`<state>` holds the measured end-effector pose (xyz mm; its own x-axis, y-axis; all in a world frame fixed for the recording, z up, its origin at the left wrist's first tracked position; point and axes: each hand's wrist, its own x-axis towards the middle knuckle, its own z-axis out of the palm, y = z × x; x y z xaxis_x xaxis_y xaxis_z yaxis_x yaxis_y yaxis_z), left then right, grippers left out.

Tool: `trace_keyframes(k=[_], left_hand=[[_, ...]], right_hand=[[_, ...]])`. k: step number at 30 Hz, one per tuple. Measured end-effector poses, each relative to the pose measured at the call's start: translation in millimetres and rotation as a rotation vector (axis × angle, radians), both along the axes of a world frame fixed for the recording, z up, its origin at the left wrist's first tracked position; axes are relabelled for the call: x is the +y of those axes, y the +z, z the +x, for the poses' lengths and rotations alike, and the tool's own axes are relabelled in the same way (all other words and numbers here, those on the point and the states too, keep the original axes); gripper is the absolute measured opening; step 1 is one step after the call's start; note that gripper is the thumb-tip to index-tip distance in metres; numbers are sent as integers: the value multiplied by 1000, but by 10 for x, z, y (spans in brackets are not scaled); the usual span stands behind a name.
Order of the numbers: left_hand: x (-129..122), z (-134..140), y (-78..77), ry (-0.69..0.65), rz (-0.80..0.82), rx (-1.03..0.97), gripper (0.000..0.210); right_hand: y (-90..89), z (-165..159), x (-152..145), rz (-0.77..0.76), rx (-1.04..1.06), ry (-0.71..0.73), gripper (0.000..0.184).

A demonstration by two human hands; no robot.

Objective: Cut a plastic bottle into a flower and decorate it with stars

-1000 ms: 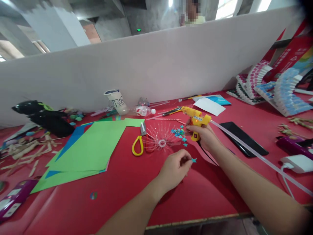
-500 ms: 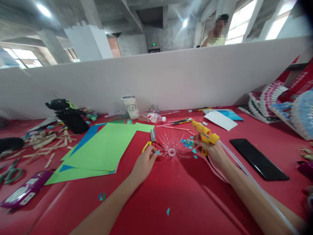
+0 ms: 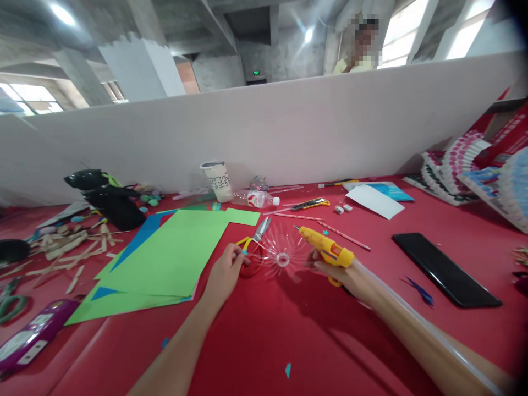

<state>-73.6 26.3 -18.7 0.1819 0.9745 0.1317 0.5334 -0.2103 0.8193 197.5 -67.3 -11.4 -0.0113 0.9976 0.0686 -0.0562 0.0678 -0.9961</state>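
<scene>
Pinched between the fingertips of my left hand (image 3: pixel 224 271) is a small blue paper star (image 3: pixel 245 252). My right hand (image 3: pixel 344 273) grips a yellow hot glue gun (image 3: pixel 330 247), its nozzle aimed left, with a long clear glue stick (image 3: pixel 416 314) trailing from the back. Between my hands lies a clear plastic bottle top (image 3: pixel 282 259), cut into thin strips that fan out around its neck. Scissors (image 3: pixel 260 230) with yellow and red handles lie just beyond my left fingers. One blue star rests past the glue gun; the other stars are mostly hidden by my right hand.
Green paper sheets (image 3: pixel 173 253) cover the left, near a black bottle (image 3: pixel 113 201). A paper cup (image 3: pixel 218 181), a plastic bottle (image 3: pixel 256 198) and a utility knife (image 3: pixel 311 204) lie behind. On the right are a black phone (image 3: pixel 447 269) and a white card (image 3: pixel 374 202).
My right hand has brought the glue gun left, its nozzle now over the edge of the plastic strips. My left hand has drawn a little left with the star. The view has shifted slightly.
</scene>
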Motion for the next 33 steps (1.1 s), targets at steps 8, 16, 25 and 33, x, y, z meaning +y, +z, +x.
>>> trace_keyframes(k=[8, 16, 25, 33], left_hand=[[-117, 70, 307, 136, 123, -269, 21], [-598, 697, 617, -361, -60, -377, 10], [-747, 798, 312, -435, 343, -166, 9], [-870, 817, 365, -344, 78, -257, 5]], right_hand=[[78, -8, -87, 47, -26, -83, 18], [503, -58, -55, -20, 130, 46, 13], [355, -151, -236, -116, 129, 76, 14], [292, -212, -256, -89, -3, 10, 4]])
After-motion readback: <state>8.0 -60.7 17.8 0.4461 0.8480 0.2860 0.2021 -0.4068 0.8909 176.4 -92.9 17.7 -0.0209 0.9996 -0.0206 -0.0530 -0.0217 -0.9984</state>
